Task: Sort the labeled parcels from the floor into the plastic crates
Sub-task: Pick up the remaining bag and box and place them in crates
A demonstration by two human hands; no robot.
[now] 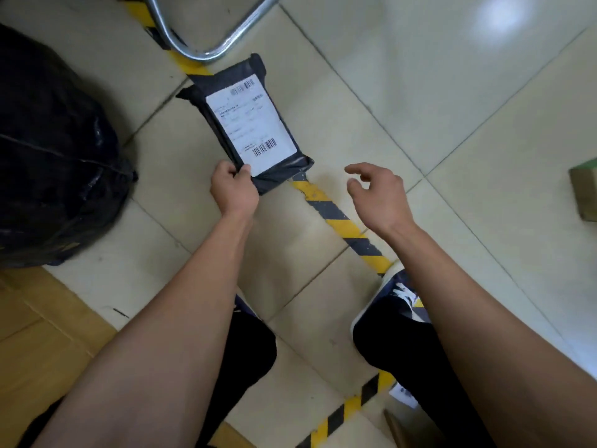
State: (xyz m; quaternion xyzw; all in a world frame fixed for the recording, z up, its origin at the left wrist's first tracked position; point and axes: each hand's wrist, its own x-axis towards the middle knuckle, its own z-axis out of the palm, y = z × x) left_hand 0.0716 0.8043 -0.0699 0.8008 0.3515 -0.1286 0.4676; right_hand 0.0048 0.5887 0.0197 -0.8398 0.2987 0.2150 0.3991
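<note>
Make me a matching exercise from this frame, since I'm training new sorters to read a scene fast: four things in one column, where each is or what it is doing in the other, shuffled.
Things
1. left hand
2. right hand
3. black bag
4. metal tube frame

States
A. curved, at the top edge
B. open, holding nothing
C. bulky, at the left edge
D. pinching the near corner of the dark parcel

Pairs: 1-D, 2-B, 3-C, 4-A

Both arms outstretched, left hand [233, 185] pinched closed, right hand [378, 195] loose, fingers spread
</note>
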